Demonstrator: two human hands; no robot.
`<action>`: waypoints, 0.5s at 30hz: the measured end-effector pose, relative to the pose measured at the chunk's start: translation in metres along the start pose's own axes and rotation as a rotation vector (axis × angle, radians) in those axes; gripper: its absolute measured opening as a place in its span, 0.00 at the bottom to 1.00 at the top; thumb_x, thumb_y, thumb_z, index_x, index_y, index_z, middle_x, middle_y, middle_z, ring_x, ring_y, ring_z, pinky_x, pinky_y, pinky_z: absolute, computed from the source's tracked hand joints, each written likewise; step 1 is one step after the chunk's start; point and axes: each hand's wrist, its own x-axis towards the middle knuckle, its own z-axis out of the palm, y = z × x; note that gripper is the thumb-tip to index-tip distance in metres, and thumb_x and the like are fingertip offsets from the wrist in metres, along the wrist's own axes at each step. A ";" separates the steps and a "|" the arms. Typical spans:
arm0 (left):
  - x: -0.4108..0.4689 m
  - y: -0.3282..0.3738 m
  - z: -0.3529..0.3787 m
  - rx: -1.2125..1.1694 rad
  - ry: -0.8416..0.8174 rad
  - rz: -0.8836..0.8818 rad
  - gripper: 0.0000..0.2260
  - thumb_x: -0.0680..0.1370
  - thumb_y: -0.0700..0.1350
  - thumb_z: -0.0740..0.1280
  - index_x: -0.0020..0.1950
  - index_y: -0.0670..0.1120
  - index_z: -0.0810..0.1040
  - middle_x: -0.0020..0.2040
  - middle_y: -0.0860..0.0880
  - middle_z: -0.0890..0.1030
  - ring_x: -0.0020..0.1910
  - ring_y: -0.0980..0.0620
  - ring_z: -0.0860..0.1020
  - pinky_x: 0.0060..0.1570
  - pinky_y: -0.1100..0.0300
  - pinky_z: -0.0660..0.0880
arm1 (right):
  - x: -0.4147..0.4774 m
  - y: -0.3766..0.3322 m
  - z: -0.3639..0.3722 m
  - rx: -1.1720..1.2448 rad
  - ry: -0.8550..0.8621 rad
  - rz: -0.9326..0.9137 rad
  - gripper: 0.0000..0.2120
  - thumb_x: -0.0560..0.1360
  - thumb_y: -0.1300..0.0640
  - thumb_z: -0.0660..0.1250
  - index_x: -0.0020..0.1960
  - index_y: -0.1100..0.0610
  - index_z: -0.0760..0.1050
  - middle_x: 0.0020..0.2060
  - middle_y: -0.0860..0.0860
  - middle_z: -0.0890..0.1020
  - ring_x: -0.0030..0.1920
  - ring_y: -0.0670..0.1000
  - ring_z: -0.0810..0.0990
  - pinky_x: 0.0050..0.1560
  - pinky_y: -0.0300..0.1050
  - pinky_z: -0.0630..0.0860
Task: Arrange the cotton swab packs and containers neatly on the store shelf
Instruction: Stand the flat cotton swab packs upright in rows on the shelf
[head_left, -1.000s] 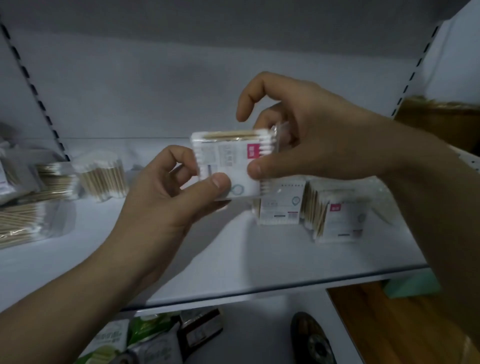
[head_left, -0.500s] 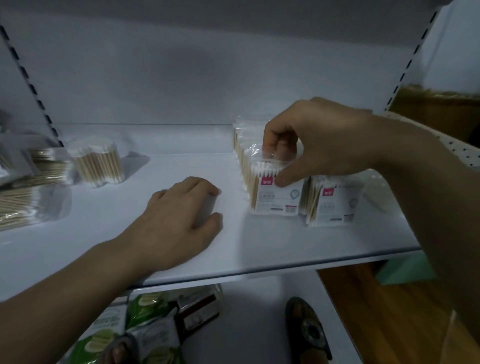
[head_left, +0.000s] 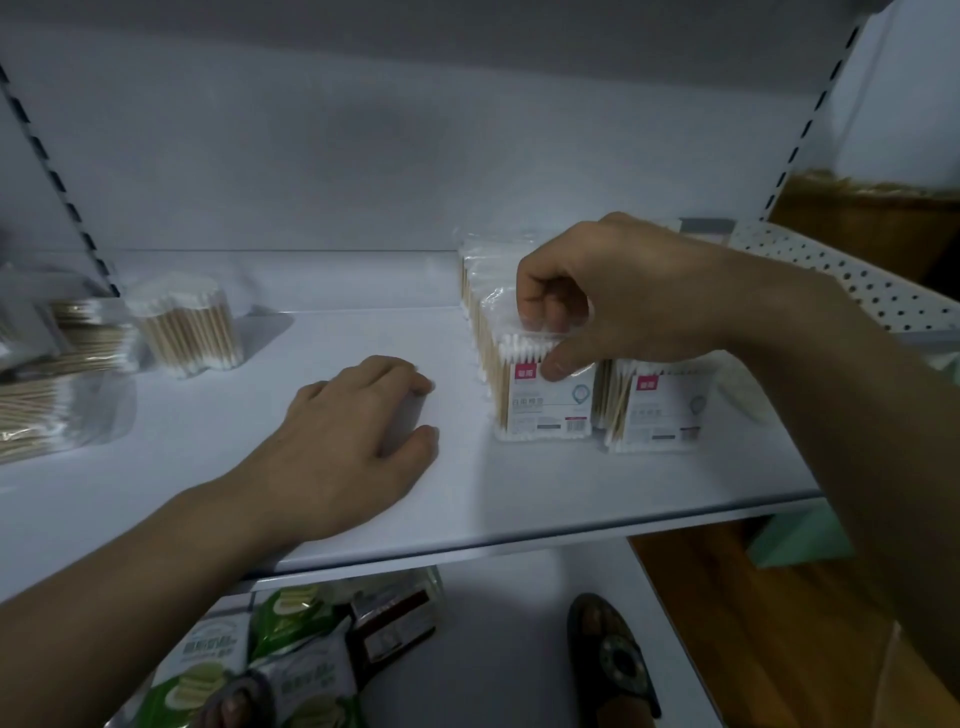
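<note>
On the white shelf (head_left: 260, 467), my right hand (head_left: 613, 296) pinches the top of a cotton swab pack (head_left: 545, 400) with a pink label, standing upright at the front of a row of similar packs (head_left: 480, 291). A second row's front pack (head_left: 660, 410) stands just to its right. My left hand (head_left: 358, 436) rests palm down on the shelf, left of the packs, holding nothing. A clear container of wooden-stick swabs (head_left: 187, 327) stands at the far left, beside flat bagged swab packs (head_left: 47, 384).
The shelf's front edge (head_left: 519, 540) runs across the view. Green snack bags (head_left: 249, 670) lie on the lower shelf, with a dark round object (head_left: 608, 660) to their right. A perforated panel (head_left: 857, 275) and a slotted upright (head_left: 810, 114) bound the right side.
One second ago both hands held the pack in the air. My right hand set it down at the front of the row and my left hand let go and dropped onto the shelf.
</note>
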 end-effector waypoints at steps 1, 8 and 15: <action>0.000 0.000 0.000 0.000 -0.002 0.001 0.33 0.73 0.68 0.49 0.73 0.55 0.71 0.71 0.60 0.70 0.69 0.56 0.72 0.71 0.46 0.68 | 0.000 0.000 -0.001 0.001 -0.002 -0.001 0.17 0.64 0.49 0.83 0.43 0.45 0.76 0.36 0.42 0.79 0.38 0.39 0.77 0.37 0.29 0.70; -0.005 -0.009 -0.008 0.004 0.022 0.029 0.24 0.81 0.61 0.62 0.75 0.54 0.69 0.69 0.58 0.73 0.63 0.56 0.74 0.64 0.53 0.72 | 0.001 -0.009 -0.011 -0.086 -0.118 0.110 0.21 0.63 0.46 0.83 0.50 0.44 0.76 0.41 0.41 0.79 0.41 0.42 0.76 0.37 0.39 0.69; -0.027 -0.022 -0.033 0.052 0.074 0.049 0.32 0.75 0.68 0.54 0.74 0.53 0.71 0.69 0.56 0.75 0.63 0.53 0.76 0.61 0.49 0.74 | -0.004 -0.022 -0.019 0.039 0.156 0.083 0.10 0.75 0.44 0.72 0.53 0.46 0.78 0.45 0.43 0.81 0.48 0.46 0.79 0.46 0.38 0.75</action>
